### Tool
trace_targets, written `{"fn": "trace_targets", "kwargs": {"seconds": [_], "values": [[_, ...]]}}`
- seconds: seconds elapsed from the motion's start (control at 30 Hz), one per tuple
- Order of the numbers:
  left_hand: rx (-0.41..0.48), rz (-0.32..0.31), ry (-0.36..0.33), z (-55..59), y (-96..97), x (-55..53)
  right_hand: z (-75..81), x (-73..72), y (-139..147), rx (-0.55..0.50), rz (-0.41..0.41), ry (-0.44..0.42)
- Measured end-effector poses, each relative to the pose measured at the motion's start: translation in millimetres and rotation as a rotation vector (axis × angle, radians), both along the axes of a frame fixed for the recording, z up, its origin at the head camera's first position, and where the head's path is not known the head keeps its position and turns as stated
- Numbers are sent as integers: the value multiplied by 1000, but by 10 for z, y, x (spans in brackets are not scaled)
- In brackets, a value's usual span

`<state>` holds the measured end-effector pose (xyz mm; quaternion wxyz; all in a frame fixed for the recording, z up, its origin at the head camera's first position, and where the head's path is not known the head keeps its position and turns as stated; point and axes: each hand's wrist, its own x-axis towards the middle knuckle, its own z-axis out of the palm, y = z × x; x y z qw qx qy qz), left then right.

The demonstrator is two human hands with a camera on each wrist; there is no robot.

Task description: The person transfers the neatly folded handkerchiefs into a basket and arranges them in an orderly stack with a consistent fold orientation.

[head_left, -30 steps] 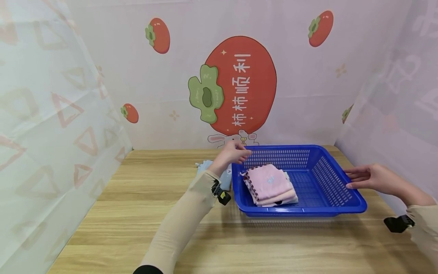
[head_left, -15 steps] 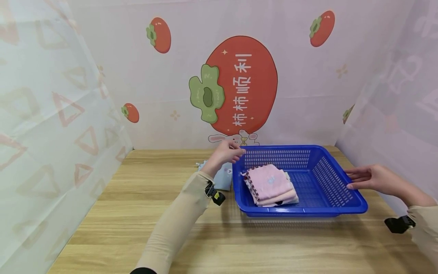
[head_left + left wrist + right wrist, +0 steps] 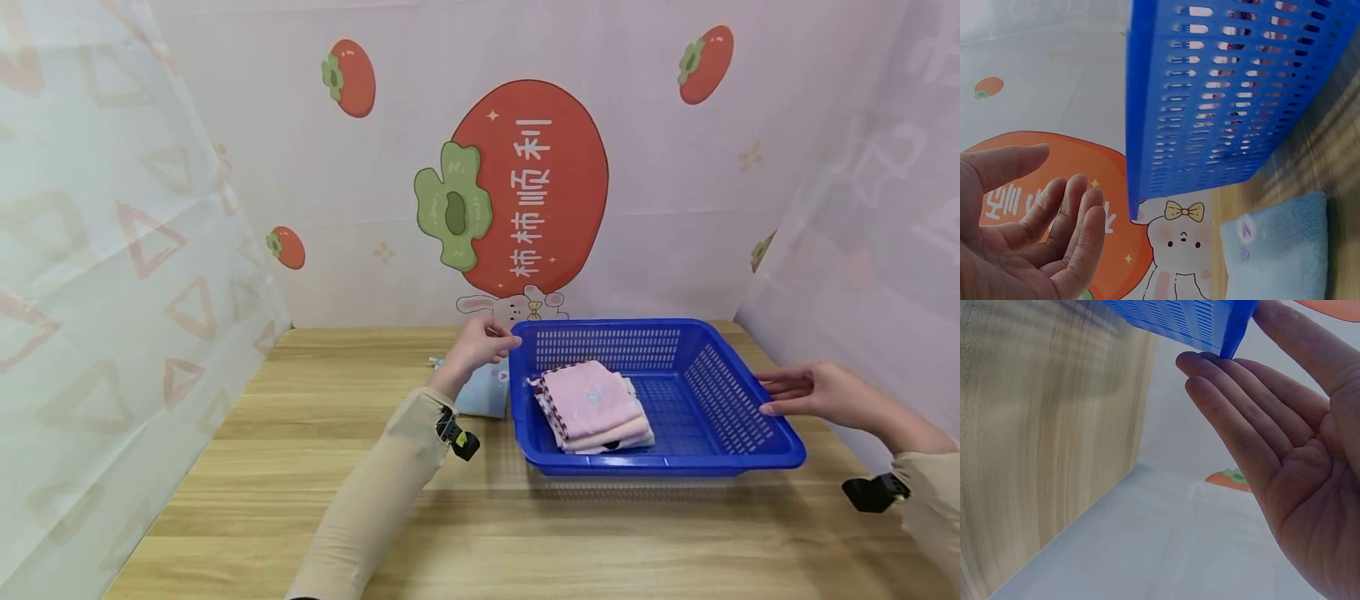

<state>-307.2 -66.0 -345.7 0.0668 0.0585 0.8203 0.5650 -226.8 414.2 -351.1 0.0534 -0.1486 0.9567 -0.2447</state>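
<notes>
A blue plastic basket (image 3: 731,460) with slotted walls stands on the wooden table. Several folded cloths (image 3: 592,400), a pink one uppermost, lie stacked in its left part. My right hand (image 3: 821,396) holds the right rim, thumb on one side and nearly straight fingers on the other. Beside the upper left corner hovers my left hand (image 3: 476,346), its fingers loosely bent and nothing in them. In the left wrist view a gap separates that hand from the basket wall (image 3: 1210,112). A light blue folded towel (image 3: 483,396) lies left of the basket, partly behind the left hand.
The wooden table (image 3: 315,467) ends at a printed backdrop (image 3: 637,250) with persimmons and a rabbit. White printed sheets also flank it, the left sheet (image 3: 135,333) and the right sheet (image 3: 847,275).
My left hand has moved left and slightly down, away from the basket's corner, and more of the blue towel's right part shows. The right hand and basket stay nearly still.
</notes>
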Motion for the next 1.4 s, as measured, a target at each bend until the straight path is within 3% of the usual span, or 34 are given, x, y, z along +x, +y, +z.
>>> {"fn": "trace_targets", "kwargs": {"seconds": [1.4], "values": [[33,134,60,-499,-494,-94,-4,17,-16,-8,-4,14]]}}
